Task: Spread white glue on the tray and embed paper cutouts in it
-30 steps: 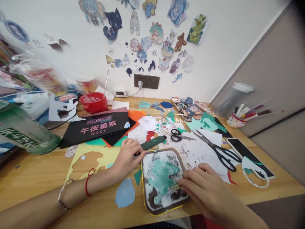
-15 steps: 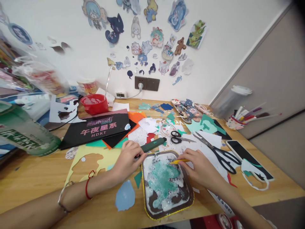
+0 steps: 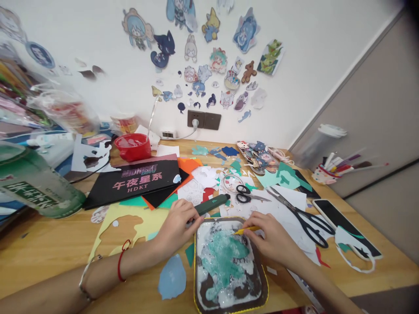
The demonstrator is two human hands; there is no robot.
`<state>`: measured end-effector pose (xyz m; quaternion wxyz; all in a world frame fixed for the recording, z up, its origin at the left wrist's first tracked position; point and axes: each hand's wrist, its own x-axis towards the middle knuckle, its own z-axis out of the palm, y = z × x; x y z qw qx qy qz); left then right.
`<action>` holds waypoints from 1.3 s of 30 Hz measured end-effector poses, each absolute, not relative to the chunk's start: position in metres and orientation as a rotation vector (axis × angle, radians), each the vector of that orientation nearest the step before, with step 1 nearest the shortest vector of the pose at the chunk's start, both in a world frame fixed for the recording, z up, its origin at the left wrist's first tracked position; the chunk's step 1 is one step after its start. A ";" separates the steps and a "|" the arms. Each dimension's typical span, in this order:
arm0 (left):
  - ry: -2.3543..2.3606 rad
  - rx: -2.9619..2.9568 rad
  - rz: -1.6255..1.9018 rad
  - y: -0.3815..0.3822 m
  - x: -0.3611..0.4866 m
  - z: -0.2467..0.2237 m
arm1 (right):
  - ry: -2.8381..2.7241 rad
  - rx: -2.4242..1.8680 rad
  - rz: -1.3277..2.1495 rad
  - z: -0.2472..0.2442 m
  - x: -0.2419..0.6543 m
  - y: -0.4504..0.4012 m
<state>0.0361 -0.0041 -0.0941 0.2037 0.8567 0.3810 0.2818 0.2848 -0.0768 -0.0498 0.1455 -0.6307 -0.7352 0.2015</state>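
Note:
My right hand pinches a slim yellow stick-like tool, its tip touching white paste near the upper right of the tray. The dark tray has a gold edge and holds white paste with a glossy, bubbly green mass spread in the middle. At the tray's upper left corner, my left hand is closed around the near end of a dark green pen-like tube. Its thumb tip lies against the tray's corner. The tube's near end is mostly hidden by my fingers.
Small scissors and large scissors lie among paper scraps beyond the tray. A phone is at right. A light blue piece sits left of the tray. A red bowl and green bottle stand at left.
My view has tipped upward a little, so the desk sits lower in the picture. Both hands keep their holds, and the yellow tool's tip stays near the same part of the tray.

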 end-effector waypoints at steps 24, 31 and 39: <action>1.119 2.499 0.724 0.005 0.042 -0.068 | -1.631 -1.758 0.122 0.056 0.346 0.004; 1.270 2.730 0.616 0.123 0.063 -0.045 | -1.561 -1.810 0.080 0.063 0.349 0.083; 1.280 2.741 0.352 0.206 0.072 -0.068 | -1.643 -1.841 0.074 0.048 0.334 0.132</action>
